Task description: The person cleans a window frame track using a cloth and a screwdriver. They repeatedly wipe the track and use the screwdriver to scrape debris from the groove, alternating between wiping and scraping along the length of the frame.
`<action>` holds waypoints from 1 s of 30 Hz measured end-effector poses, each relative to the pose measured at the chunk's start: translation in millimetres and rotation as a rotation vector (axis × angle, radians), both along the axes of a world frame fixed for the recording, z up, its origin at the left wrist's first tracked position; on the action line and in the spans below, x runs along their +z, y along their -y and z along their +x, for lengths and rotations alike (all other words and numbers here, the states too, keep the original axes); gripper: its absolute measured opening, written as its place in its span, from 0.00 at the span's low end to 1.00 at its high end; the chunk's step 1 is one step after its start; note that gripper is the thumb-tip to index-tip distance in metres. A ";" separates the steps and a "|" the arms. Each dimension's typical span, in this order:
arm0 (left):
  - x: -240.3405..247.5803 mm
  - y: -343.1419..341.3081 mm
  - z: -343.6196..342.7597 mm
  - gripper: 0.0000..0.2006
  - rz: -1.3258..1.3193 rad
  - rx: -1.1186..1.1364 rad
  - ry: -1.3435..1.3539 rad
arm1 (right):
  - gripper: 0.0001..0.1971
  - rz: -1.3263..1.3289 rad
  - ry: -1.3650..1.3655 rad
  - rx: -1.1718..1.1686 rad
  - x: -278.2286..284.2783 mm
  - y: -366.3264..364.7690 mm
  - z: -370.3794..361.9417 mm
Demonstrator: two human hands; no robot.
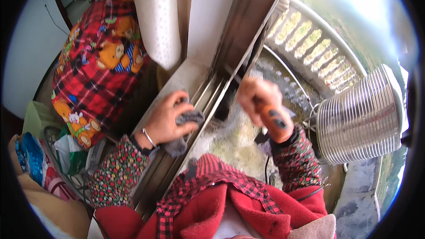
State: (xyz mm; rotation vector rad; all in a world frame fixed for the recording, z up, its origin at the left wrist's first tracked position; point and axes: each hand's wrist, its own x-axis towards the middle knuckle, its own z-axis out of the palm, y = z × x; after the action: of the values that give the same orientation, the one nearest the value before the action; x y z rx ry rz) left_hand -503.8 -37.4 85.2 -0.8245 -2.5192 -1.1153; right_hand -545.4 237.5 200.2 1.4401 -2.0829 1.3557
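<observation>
My left hand (166,121) rests on the sliding-window sill, its fingers curled over a crumpled dark grey cloth (190,117). Part of the cloth hangs below the palm, over the window track (206,95). My right hand (259,99), on the outer side of the frame, is closed round a hand tool with an orange and black handle (276,121). A thin grey shaft or blade seems to run from this fist toward the track's far corner; blur hides its tip and exact kind.
A red plaid bundle with bear prints (104,62) stands indoors at left, beside a hanging white dotted cloth (159,17). Bags (71,152) lie at lower left. Outside are a ribbed metal drum (358,117), a pale balustrade (310,40) and a stained concrete ledge (239,146).
</observation>
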 end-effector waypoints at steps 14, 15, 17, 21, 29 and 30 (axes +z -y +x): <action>206.0 -19.8 -48.3 0.12 0.658 0.152 -0.202 | 0.13 -0.569 0.108 -0.076 20.6 -78.2 61.4; 237.4 -30.9 -57.9 0.13 0.698 0.147 -0.319 | 0.13 -0.576 0.095 -0.090 21.3 -82.0 63.7; 292.9 -54.1 -84.8 0.16 0.762 0.082 -0.542 | 0.14 -0.593 0.070 -0.098 22.1 -90.8 67.3; 325.8 -97.6 -141.0 0.19 0.494 0.023 -0.906 | 0.15 -0.613 0.041 -0.214 18.3 -112.7 75.0; 176.9 -91.0 -163.6 0.20 0.013 0.136 -1.143 | 0.17 -0.713 0.064 -0.347 -1.6 -147.4 75.9; 155.8 -88.2 -157.6 0.20 -0.025 0.157 -1.081 | 0.17 -0.717 0.058 -0.334 -3.4 -149.9 74.4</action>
State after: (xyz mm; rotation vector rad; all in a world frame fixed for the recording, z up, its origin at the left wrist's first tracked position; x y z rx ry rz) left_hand -661.5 50.8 241.0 -0.8804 -1.6323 -0.3781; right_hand -471.0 387.4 196.9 0.7272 -1.5106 1.7443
